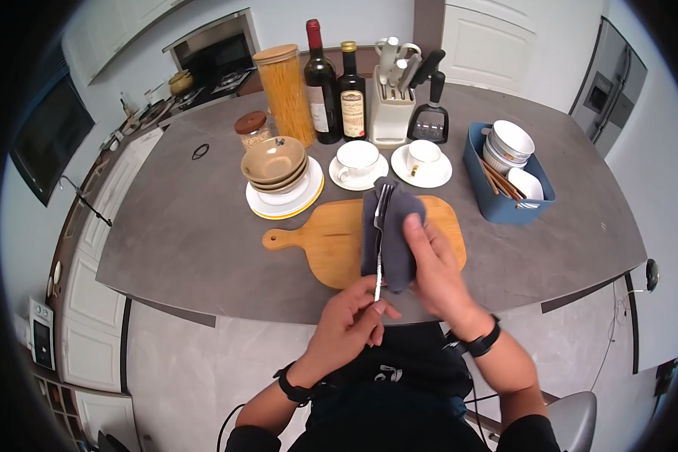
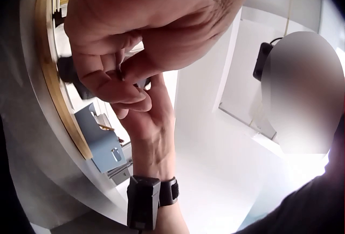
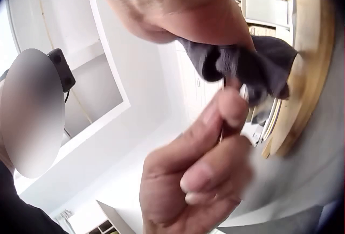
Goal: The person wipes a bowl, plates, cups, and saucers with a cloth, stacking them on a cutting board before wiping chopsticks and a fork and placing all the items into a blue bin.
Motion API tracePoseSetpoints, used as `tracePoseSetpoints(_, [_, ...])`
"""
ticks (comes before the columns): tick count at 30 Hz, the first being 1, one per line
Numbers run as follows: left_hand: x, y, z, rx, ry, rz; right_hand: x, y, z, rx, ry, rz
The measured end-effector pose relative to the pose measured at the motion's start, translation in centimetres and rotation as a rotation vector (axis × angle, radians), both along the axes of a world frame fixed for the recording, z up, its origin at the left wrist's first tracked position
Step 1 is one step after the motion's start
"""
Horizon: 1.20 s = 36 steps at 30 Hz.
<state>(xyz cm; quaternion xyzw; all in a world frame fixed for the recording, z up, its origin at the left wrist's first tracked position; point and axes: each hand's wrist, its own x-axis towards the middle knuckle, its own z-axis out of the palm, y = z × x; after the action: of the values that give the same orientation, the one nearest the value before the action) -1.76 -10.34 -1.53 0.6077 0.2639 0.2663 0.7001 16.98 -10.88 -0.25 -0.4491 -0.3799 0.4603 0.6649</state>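
Observation:
A metal fork (image 1: pixel 379 235) lies along a folded dark grey cloth (image 1: pixel 401 237), tines pointing away from me. My left hand (image 1: pixel 348 320) pinches the end of the fork's handle between thumb and fingers. From the right side, my right hand (image 1: pixel 438 271) grips the cloth, its thumb lying on top and its other fingers hidden behind. Both hands are over the near part of a wooden cutting board (image 1: pixel 331 245). In the right wrist view, the cloth (image 3: pixel 234 59) hangs in folds from the right hand, close above the left fingertips (image 3: pixel 233 105).
Beyond the board stand two white cups on saucers (image 1: pixel 359 181). Brown bowls (image 1: pixel 273 160) sit stacked on plates at left. A blue bin (image 1: pixel 505 202) with bowls and chopsticks is at right. Bottles (image 1: pixel 322 98), a pasta jar (image 1: pixel 285 94) and a knife block (image 1: pixel 390 120) line the back.

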Motion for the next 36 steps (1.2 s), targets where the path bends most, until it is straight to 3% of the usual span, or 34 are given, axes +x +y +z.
tracePoseSetpoints(5, [0.6,-1.0,-0.1,0.078,0.032,0.019,-2.2,-0.5,0.1,0.073,0.312,-0.224])
tracePoseSetpoints(8, [0.5,-1.2,0.2,0.076,0.073,0.003,-1.3,-0.5,-0.4,0.074,0.412,-0.128])
tracePoseSetpoints(10, [0.4,-1.2,-0.3,0.076,0.047,0.019,-0.4,-0.2,-1.6,0.054,0.379,0.150])
tracePoseSetpoints(14, [0.3,-1.5,-0.9,0.179,0.102,0.025,1.2,0.4,-1.5,-0.011,0.354,0.139])
tracePoseSetpoints(17, [0.1,-1.5,-0.8,0.231,0.174,0.024,1.9,1.1,-1.1,0.049,0.332,0.062])
tracePoseSetpoints(21, [-0.2,-1.5,-0.4,0.096,0.115,-0.001,3.5,1.8,-0.8,0.183,0.333,-0.102])
tracePoseSetpoints(23, [-0.2,-1.7,-0.5,0.049,0.093,-0.003,4.0,1.6,0.1,0.267,0.449,-0.197])
tracePoseSetpoints(25, [0.0,-2.0,-0.6,0.017,-0.035,0.113,3.8,1.0,0.2,0.265,0.503,-0.186])
tracePoseSetpoints(27, [0.5,-1.5,0.0,0.021,-0.051,0.160,3.0,-0.3,-0.6,0.138,0.575,0.076])
tracePoseSetpoints(28, [0.8,-1.3,0.2,0.026,-0.067,0.206,2.4,-0.8,-1.0,0.136,0.574,0.075])
tracePoseSetpoints(31, [1.6,-0.7,-1.3,0.113,-0.070,0.148,-0.3,-1.7,-2.0,0.137,0.303,0.332])
tracePoseSetpoints(32, [1.5,-0.8,-1.0,0.115,-0.065,0.144,-0.5,-1.7,-1.5,0.105,0.243,0.282])
tracePoseSetpoints(34, [1.3,-0.7,0.1,0.380,0.245,0.150,-0.2,-1.6,-0.9,0.089,0.240,0.251])
tracePoseSetpoints(35, [1.0,-0.4,0.2,0.383,0.246,0.149,-0.1,-1.6,-0.6,0.066,0.232,0.224])
tracePoseSetpoints(36, [0.5,0.2,0.1,0.509,0.261,0.292,0.1,-1.7,-0.3,0.068,0.232,0.223])
